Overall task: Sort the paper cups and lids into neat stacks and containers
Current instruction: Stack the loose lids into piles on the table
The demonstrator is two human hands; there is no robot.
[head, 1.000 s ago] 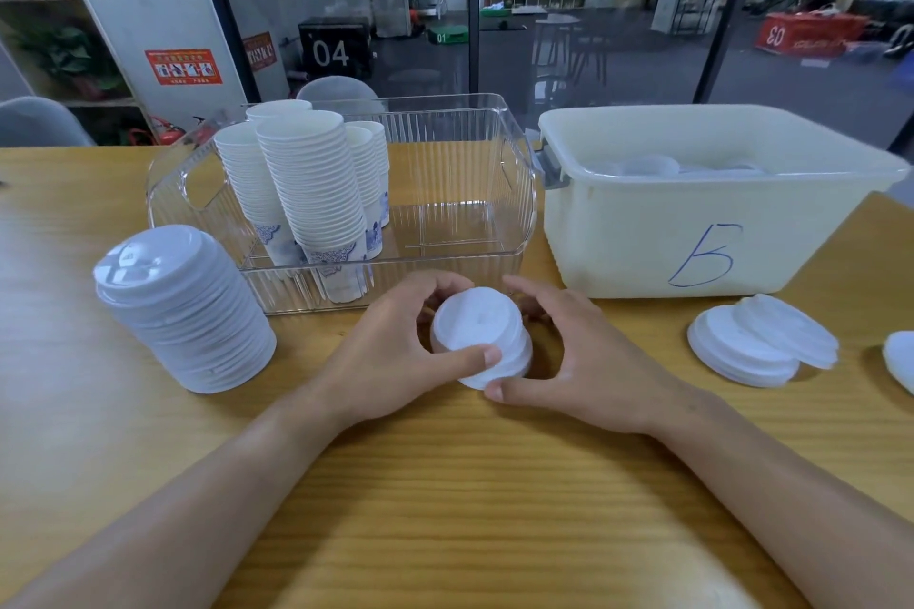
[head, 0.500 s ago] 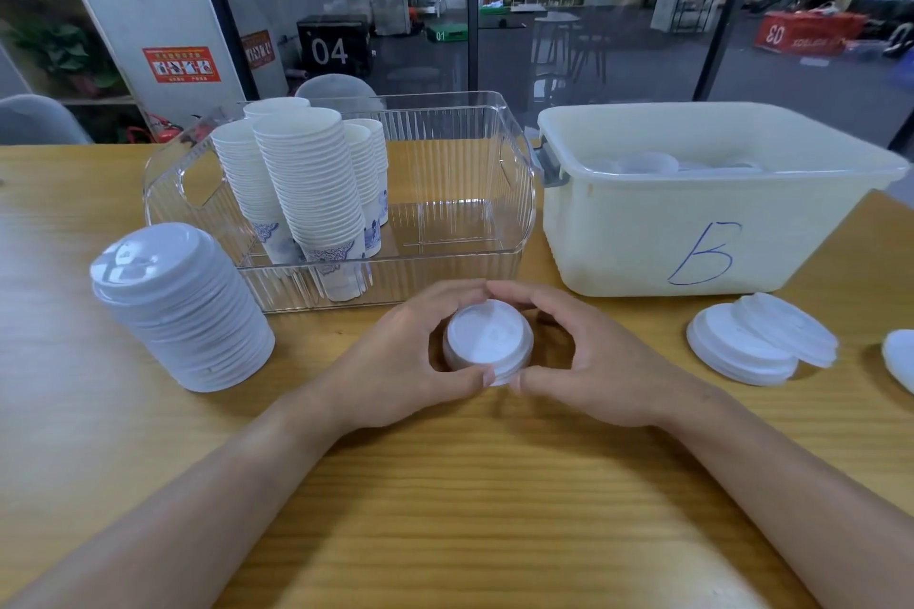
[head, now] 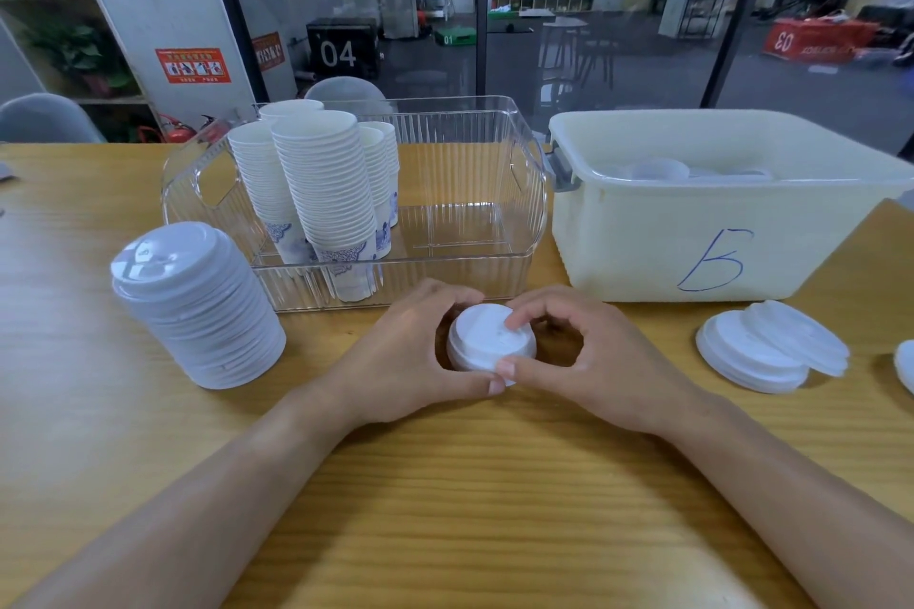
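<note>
A small stack of white lids (head: 487, 339) rests on the wooden table (head: 445, 485) in front of the clear bin. My left hand (head: 410, 356) and my right hand (head: 588, 356) curl around it from both sides, thumbs meeting at its near edge and a right fingertip on top. A tall leaning stack of lids (head: 198, 307) stands at the left. Several stacks of paper cups (head: 321, 193) fill the left part of the clear ribbed bin (head: 465, 257). A few loose lids (head: 761, 346) lie overlapped at the right.
A cream tub marked "B" (head: 712, 232) with lids inside stands at the back right. Another white lid's edge (head: 906, 363) shows at the far right. Grey chair backs (head: 44, 116) rise behind the table's far edge, with glass walls beyond.
The small lid stack was tilted toward me, and now sits level and squared between both hands. My fingers have closed in tighter around it.
</note>
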